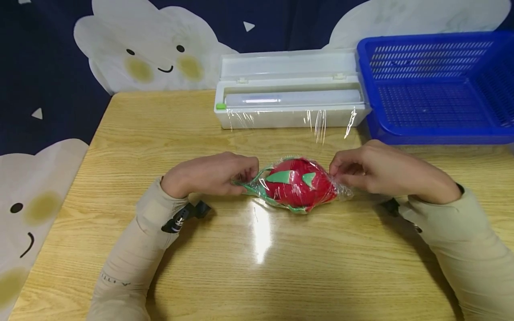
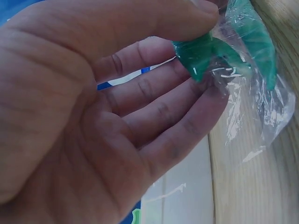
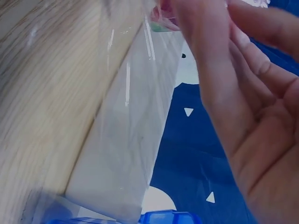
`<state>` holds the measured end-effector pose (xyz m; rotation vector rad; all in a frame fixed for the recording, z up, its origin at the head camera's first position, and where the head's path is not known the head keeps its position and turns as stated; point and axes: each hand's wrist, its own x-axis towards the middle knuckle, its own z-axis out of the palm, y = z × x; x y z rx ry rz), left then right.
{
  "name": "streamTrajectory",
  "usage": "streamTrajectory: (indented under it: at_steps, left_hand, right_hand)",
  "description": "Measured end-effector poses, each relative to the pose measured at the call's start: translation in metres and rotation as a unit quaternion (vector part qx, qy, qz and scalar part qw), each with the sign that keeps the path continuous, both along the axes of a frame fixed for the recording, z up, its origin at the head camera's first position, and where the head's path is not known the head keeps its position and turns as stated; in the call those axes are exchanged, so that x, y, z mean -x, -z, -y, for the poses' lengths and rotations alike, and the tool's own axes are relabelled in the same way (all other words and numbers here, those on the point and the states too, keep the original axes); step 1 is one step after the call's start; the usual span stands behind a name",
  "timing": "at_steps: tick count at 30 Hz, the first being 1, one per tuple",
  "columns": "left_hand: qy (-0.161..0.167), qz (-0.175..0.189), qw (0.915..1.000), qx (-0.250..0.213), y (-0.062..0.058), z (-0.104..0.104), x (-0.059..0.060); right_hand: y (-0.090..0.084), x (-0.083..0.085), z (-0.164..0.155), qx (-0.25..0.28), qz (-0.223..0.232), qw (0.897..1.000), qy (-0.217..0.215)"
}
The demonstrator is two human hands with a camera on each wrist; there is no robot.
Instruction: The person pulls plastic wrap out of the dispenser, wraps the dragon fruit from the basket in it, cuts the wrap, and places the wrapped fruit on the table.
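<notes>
A red dragon fruit [image 1: 299,183] with green scales lies on its side on the wooden table, covered in clear cling film [image 1: 343,189]. My left hand [image 1: 213,174] pinches the film at its left end, where the green leaf tips [image 2: 196,56] show between thumb and fingers in the left wrist view. At the right end, my right hand [image 1: 373,169] pinches the gathered film between thumb and fingertips. The right wrist view shows only a small part of the dragon fruit [image 3: 166,16] beyond the fingers.
Behind the dragon fruit stands a white cling film dispenser [image 1: 261,121], its lid raised, with a film roll [image 1: 297,97] inside and film hanging over the front. A blue slotted basket [image 1: 433,131] sits to its right. A dark cloth with clouds [image 1: 160,44] borders the table [image 1: 225,276].
</notes>
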<state>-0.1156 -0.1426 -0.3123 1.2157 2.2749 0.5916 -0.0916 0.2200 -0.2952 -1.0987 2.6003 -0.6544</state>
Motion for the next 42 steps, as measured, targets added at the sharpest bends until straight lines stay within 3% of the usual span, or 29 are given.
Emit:
streamTrajectory:
  at_steps: [6, 13, 17, 27, 36, 42]
  left_hand:
    - [0.000, -0.007, 1.0000, -0.001, -0.003, -0.001, 0.000]
    - [-0.005, -0.007, 1.0000, 0.002, -0.003, -0.001, 0.000]
    - [-0.008, -0.006, 1.0000, 0.002, -0.004, 0.000, 0.000]
    - [-0.016, 0.007, 0.9998, 0.004, -0.005, 0.003, -0.001]
    - [-0.030, -0.002, 0.9995, 0.008, -0.005, 0.005, -0.001]
    - [-0.039, -0.013, 0.9991, -0.007, -0.006, 0.008, 0.000]
  right_hand:
    - [-0.002, -0.001, -0.001, 0.020, 0.008, 1.000, -0.017]
    - [0.000, -0.002, -0.001, -0.008, 0.069, 0.997, -0.023]
    - [-0.001, -0.002, 0.000, -0.015, 0.083, 0.996, -0.021]
    - [-0.004, -0.001, -0.003, -0.005, 0.029, 0.999, -0.029]
    - [-0.007, -0.005, 0.005, -0.005, -0.026, 0.999, 0.045]
    - [-0.005, -0.009, 0.014, 0.022, -0.072, 0.996, 0.048]
